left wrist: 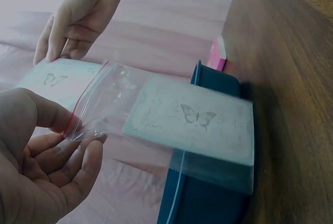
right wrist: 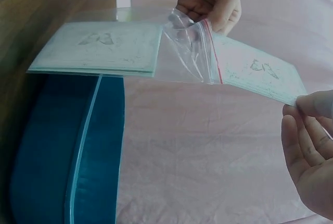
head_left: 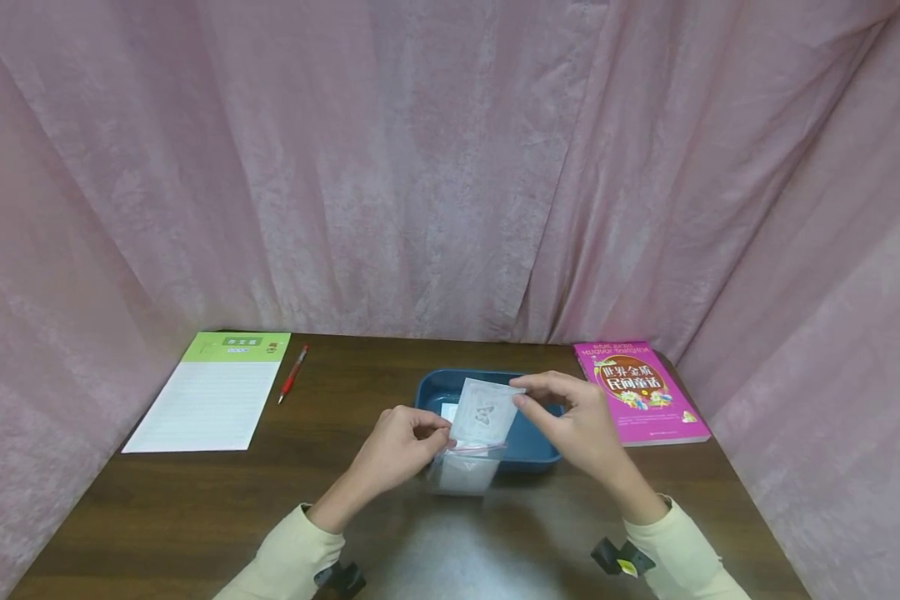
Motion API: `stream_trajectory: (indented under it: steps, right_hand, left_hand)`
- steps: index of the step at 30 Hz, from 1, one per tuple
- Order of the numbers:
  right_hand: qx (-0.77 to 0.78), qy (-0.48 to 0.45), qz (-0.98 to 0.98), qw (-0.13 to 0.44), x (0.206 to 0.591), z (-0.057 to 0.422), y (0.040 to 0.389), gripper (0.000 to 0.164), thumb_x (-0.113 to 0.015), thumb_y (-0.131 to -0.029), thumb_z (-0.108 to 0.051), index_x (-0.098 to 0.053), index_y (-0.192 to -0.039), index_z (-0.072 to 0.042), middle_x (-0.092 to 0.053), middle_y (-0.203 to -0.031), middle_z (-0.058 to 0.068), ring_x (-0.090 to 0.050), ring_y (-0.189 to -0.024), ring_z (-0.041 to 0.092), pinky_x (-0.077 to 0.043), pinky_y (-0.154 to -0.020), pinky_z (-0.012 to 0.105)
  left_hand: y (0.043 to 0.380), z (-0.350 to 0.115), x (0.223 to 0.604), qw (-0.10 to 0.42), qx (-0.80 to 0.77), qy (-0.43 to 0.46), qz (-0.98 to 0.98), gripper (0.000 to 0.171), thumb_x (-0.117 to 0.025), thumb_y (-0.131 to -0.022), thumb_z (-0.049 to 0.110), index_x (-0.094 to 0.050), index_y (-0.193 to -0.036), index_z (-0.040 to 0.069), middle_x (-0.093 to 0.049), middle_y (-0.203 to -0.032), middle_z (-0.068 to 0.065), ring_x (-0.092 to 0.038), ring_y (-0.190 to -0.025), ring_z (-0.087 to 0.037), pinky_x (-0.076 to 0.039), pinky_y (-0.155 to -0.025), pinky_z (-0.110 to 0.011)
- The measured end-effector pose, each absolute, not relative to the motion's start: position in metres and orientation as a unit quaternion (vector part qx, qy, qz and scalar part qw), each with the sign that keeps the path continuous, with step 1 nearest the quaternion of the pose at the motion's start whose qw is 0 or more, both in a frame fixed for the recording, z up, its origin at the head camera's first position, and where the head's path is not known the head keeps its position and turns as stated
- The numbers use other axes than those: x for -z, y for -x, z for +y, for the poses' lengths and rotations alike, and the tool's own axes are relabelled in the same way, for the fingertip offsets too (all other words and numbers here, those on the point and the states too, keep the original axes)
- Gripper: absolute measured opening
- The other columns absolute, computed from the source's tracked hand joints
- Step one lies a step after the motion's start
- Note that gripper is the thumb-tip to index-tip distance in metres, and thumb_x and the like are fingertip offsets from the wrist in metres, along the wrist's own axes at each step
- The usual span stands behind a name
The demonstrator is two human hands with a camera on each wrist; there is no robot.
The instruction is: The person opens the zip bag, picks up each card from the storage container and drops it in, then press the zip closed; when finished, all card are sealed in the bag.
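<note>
My left hand point(head_left: 401, 442) pinches the edge of a clear zip bag point(left wrist: 117, 94) beside its red seal line. A stack of pale cards with a butterfly print point(right wrist: 99, 47) lies inside the bag's far end. Another pale butterfly card point(head_left: 487, 412) stands at the bag's mouth, with its lower edge at the red line. My right hand point(head_left: 581, 421) pinches this card's outer corner between thumb and fingers. Bag and card are held over the front of a blue tray point(head_left: 536, 454), partly hiding it. A white piece point(head_left: 447, 411) shows in the tray behind the card.
On the left of the brown table point(head_left: 345, 400) lie a writing pad with a green header point(head_left: 213, 392) and a red pen point(head_left: 293, 375). A pink book point(head_left: 645, 396) lies at the right. Pink curtains point(head_left: 420, 167) hang behind the table and along both sides.
</note>
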State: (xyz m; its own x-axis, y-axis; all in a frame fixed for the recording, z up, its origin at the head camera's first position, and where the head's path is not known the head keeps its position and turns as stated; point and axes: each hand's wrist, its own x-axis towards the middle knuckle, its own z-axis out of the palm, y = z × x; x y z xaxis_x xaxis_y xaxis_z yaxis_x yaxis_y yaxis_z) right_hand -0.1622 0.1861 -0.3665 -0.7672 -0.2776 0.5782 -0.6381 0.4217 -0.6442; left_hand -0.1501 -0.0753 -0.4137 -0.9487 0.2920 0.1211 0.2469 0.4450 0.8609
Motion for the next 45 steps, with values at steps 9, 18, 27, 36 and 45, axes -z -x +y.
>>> stream_trajectory:
  steps: [9, 18, 27, 36, 45]
  right_hand:
    - [-0.466, -0.285, -0.816, 0.192, 0.369, 0.187, 0.163, 0.022, -0.079, -0.088, -0.007, -0.079, -0.11, -0.011, -0.077, -0.098, -0.002, -0.07, -0.083, 0.01, -0.059, -0.075, 0.026]
    - [-0.462, -0.281, -0.825, 0.163, 0.379, 0.187, 0.163, 0.022, -0.08, -0.089, -0.012, -0.078, -0.111, -0.016, -0.076, -0.104, -0.009, -0.071, -0.09, 0.009, -0.059, -0.077, 0.028]
    - [-0.464, -0.283, -0.826, 0.149, 0.386, 0.184, 0.163, 0.021, -0.08, -0.089, -0.014, -0.079, -0.11, -0.02, -0.075, -0.104, -0.011, -0.069, -0.088, 0.009, -0.059, -0.075, 0.03]
    - [-0.466, -0.29, -0.824, 0.143, 0.392, 0.181, 0.163, 0.019, -0.079, -0.09, -0.01, -0.08, -0.108, -0.015, -0.076, -0.102, -0.008, -0.068, -0.084, 0.009, -0.058, -0.073, 0.029]
    - [-0.469, -0.299, -0.82, 0.14, 0.397, 0.181, 0.158, 0.014, -0.077, -0.091, -0.012, -0.08, -0.105, -0.014, -0.077, -0.099, -0.003, -0.069, -0.084, 0.011, -0.058, -0.072, 0.029]
  left_hand:
    - [0.151, -0.077, 0.413, 0.017, -0.495, -0.158, 0.854, 0.016, -0.067, -0.097, 0.014, -0.081, -0.103, 0.009, -0.076, -0.091, 0.002, -0.063, -0.075, -0.013, -0.051, -0.057, -0.027]
    - [0.151, -0.077, 0.41, 0.005, -0.484, -0.158, 0.861, 0.017, -0.066, -0.097, 0.015, -0.081, -0.103, 0.011, -0.076, -0.092, 0.003, -0.062, -0.079, -0.014, -0.054, -0.067, -0.027]
    - [0.15, -0.076, 0.41, 0.0, -0.487, -0.145, 0.861, 0.017, -0.067, -0.096, 0.015, -0.081, -0.105, 0.009, -0.077, -0.098, -0.001, -0.064, -0.081, -0.013, -0.056, -0.07, -0.027]
    - [0.15, -0.076, 0.41, -0.009, -0.486, -0.142, 0.862, 0.016, -0.068, -0.095, 0.015, -0.081, -0.104, 0.01, -0.077, -0.094, 0.001, -0.062, -0.078, -0.013, -0.054, -0.065, -0.028]
    - [0.149, -0.075, 0.411, 0.001, -0.49, -0.142, 0.86, 0.017, -0.068, -0.096, 0.015, -0.081, -0.105, 0.01, -0.076, -0.093, 0.001, -0.06, -0.074, -0.015, -0.051, -0.057, -0.027]
